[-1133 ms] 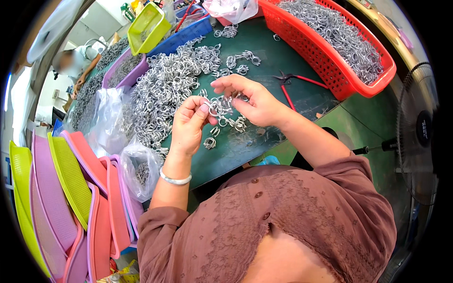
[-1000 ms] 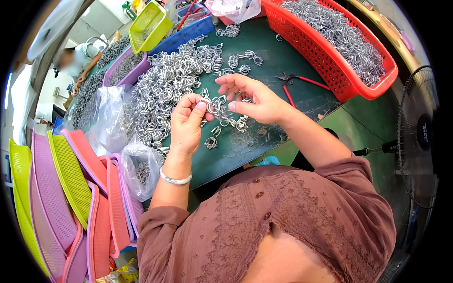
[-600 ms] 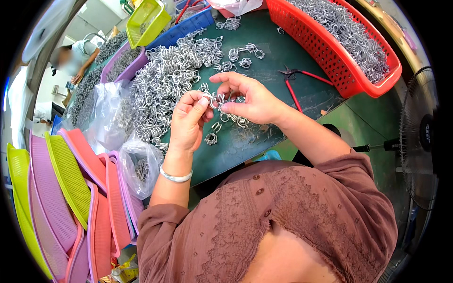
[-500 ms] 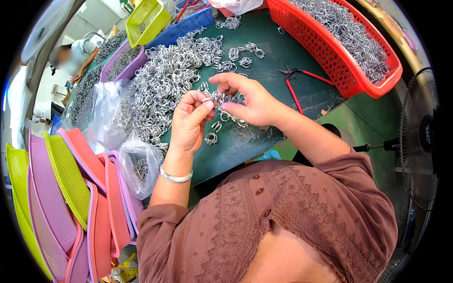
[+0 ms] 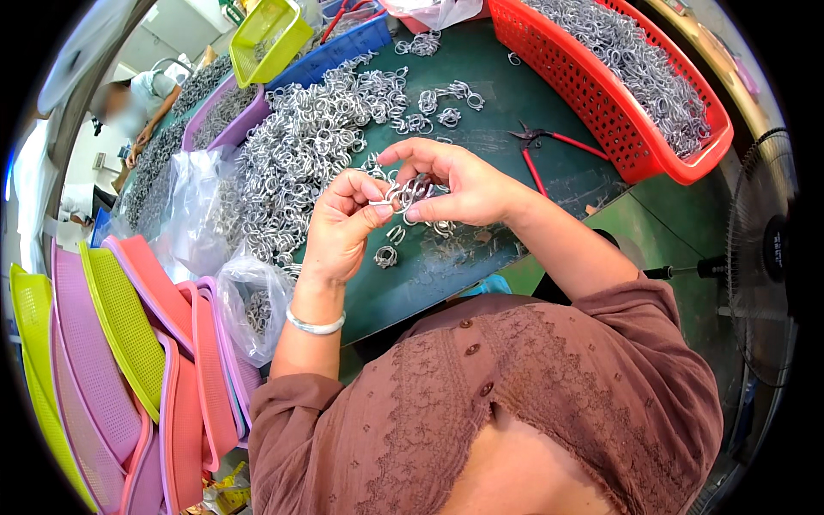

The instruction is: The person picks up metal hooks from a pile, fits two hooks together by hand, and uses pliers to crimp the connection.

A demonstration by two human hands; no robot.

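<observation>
My left hand (image 5: pixel 343 225) pinches a small silver metal ring (image 5: pixel 385 202) between thumb and fingertips. Facing it, my right hand (image 5: pixel 463 184) curls its thumb and fingers round a cluster of linked metal rings (image 5: pixel 418 190); its fingers partly hide how the rings join. Both hands are just above the green tabletop, close together. Below them lie a loose ring piece (image 5: pixel 396 234) and a small ring bundle (image 5: pixel 386 256). A large heap of silver rings (image 5: pixel 300 146) spreads beyond my left hand.
Red-handled cutters (image 5: pixel 549 142) lie right of my hands, near a red basket (image 5: pixel 601 94) full of rings. Stacked coloured baskets (image 5: pixel 129 343) and a clear plastic bag (image 5: pixel 253 296) stand at left. A fan (image 5: pixel 760 249) is at far right. Another person (image 5: pixel 146 103) sits at far left.
My left hand has shifted slightly down. The rings in my right hand have spread a little and show more between the fingers. Both hands stay close together.
</observation>
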